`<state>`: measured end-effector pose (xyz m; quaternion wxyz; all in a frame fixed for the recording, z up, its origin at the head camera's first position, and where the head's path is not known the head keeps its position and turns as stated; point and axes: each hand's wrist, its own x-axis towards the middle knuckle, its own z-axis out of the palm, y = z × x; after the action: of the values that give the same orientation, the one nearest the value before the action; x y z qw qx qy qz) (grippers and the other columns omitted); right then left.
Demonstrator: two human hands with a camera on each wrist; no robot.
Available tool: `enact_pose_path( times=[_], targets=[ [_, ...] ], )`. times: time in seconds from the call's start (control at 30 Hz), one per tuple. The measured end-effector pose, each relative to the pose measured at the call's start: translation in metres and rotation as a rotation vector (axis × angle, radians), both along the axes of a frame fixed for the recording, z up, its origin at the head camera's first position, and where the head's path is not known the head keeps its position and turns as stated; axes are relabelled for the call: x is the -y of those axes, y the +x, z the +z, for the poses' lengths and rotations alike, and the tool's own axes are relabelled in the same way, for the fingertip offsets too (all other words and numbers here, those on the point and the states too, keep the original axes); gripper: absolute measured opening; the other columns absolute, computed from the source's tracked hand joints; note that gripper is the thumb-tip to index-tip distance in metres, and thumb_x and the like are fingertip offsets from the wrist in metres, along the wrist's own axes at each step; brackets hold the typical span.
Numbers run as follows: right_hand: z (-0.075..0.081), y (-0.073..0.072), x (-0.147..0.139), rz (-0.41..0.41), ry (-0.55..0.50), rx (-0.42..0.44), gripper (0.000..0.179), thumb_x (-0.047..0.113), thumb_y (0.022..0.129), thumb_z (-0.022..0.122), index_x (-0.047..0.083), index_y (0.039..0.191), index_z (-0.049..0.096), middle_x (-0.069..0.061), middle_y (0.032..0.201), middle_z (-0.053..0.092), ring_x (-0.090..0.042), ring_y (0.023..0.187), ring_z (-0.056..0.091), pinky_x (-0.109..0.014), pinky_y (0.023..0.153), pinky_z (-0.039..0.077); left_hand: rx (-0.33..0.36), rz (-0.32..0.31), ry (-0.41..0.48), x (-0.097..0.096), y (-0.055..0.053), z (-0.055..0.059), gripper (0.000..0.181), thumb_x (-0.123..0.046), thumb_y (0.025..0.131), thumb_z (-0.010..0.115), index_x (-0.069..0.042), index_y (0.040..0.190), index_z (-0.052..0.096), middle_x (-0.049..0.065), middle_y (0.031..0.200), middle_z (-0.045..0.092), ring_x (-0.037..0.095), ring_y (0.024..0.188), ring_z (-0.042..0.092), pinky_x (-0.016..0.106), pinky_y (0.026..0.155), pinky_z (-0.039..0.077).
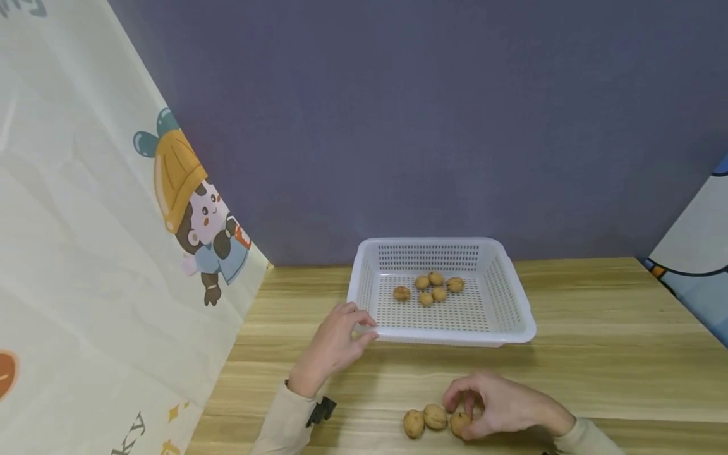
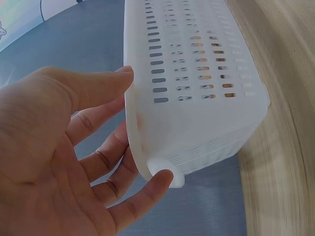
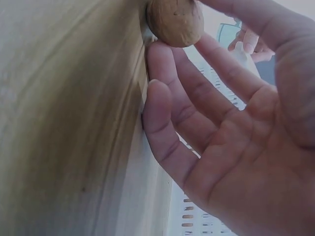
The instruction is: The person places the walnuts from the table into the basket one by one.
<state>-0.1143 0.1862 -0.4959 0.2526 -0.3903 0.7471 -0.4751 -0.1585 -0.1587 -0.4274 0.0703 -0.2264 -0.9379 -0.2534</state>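
Observation:
A white plastic basket (image 1: 514, 309) with slotted walls holds several walnuts (image 1: 438, 294) on its floor. At its near left corner my left hand (image 1: 340, 338) grips the rim, thumb on one side and fingers on the other. The left wrist view shows the thumb (image 2: 106, 86) against the basket's edge. Below the basket, my right hand (image 1: 500, 404) curls its thumb and fingers round a walnut (image 1: 458, 423) at the table top. That walnut (image 3: 176, 22) appears between thumb and fingers in the right wrist view. Two more walnuts, one nearer (image 1: 435, 417) and one farther left (image 1: 413, 423), lie beside it.
The wooden table (image 1: 591, 354) carries everything. A dark blue-grey panel (image 1: 432, 126) rises behind the basket. On the left stands a pale sheet (image 1: 74, 221) printed with a cartoon figure, and another printed panel (image 1: 694, 240) borders the right side.

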Motion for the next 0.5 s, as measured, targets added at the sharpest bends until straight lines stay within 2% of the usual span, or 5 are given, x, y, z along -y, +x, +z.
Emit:
enact_pose_path(
  times=[0.33,0.5],
  targets=[
    [0.003,0.0,-0.001,-0.001,-0.002,0.03,0.029,0.01,0.087,0.083,0.016,0.115,0.075,0.008,0.105,0.075,0.001,0.087,0.066,-0.024,0.068,0.059,-0.01,-0.002,-0.002,0.001,-0.001,-0.001,0.015,-0.024,0.094,0.081,-0.016,0.107,0.079,0.0,0.105,0.071,0.019,0.104,0.062,0.04,0.091,0.057],
    [0.015,-0.002,-0.004,-0.033,-0.023,-0.002,0.028,0.011,0.09,0.081,0.014,0.117,0.075,0.005,0.101,0.076,0.0,0.085,0.067,-0.024,0.062,0.059,-0.01,0.0,-0.004,0.001,-0.001,-0.002,0.016,-0.025,0.094,0.081,-0.016,0.107,0.078,0.0,0.106,0.071,0.019,0.105,0.062,0.04,0.092,0.057]
  ],
)
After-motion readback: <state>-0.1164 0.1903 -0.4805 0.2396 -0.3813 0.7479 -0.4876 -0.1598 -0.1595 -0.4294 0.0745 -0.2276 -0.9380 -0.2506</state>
